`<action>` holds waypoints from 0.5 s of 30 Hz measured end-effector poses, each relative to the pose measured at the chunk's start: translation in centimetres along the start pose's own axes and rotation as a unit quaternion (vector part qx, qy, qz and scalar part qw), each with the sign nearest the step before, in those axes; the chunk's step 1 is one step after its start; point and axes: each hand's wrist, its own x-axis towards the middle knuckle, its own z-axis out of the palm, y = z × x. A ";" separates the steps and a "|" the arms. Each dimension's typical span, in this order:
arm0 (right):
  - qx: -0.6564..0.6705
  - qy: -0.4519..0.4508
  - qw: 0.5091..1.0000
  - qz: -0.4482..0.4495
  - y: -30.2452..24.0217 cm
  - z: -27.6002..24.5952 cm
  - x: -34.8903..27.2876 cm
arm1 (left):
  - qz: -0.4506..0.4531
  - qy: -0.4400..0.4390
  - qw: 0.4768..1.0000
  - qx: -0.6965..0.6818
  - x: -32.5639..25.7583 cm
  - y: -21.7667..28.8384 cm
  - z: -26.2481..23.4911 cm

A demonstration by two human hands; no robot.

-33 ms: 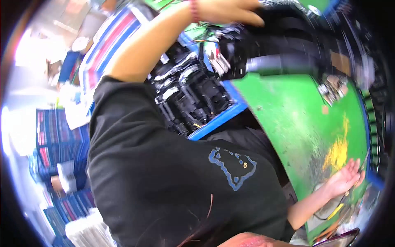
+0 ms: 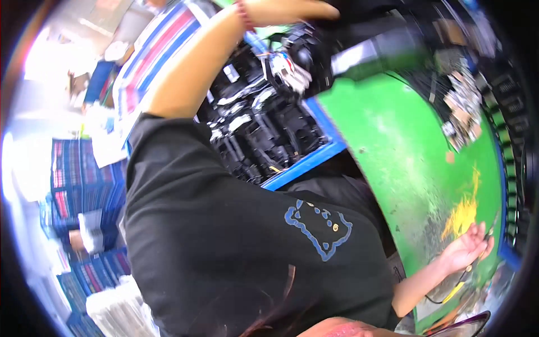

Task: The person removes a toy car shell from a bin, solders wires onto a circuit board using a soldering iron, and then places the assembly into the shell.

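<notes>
My left hand (image 2: 289,11) reaches to the upper edge, a red beaded band at its wrist. Its fingers lie against a large black plastic part (image 2: 387,48), blurred, with a glossy edge; the grip is partly out of frame. Low on the right, my right hand (image 2: 467,247) has its fingers closed round a slim pointed tool (image 2: 492,227), over the green work mat (image 2: 387,135). A blue-rimmed crate (image 2: 306,163) full of black plastic parts (image 2: 269,126) stands left of the mat.
Small pale pieces (image 2: 463,106) lie heaped at the mat's far right, beside a row of dark slots (image 2: 508,168). A yellow stain (image 2: 463,216) marks the mat. Stacked blue trays (image 2: 84,174) and a white bundle (image 2: 118,309) stand to my left.
The black plastic part and my left hand have shifted up and slightly left, uncovering more of the mat and the pale pieces. My right hand keeps nearly the same place.
</notes>
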 end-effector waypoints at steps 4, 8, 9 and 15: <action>0.008 -0.072 0.994 0.081 2.7 2.2 -3.6 | -0.182 0.303 0.926 -0.132 -14.9 -18.4 0.8; 0.067 -0.092 0.987 0.112 3.2 4.2 -5.3 | -0.561 0.228 0.774 0.183 -28.9 -28.2 3.2; 0.010 -0.085 0.990 0.115 3.6 5.2 -5.4 | -0.605 0.244 0.750 0.109 -32.6 -30.5 5.3; -0.069 -0.091 0.983 0.143 4.0 7.2 -6.4 | -0.713 0.240 0.650 0.108 -39.5 -33.3 13.7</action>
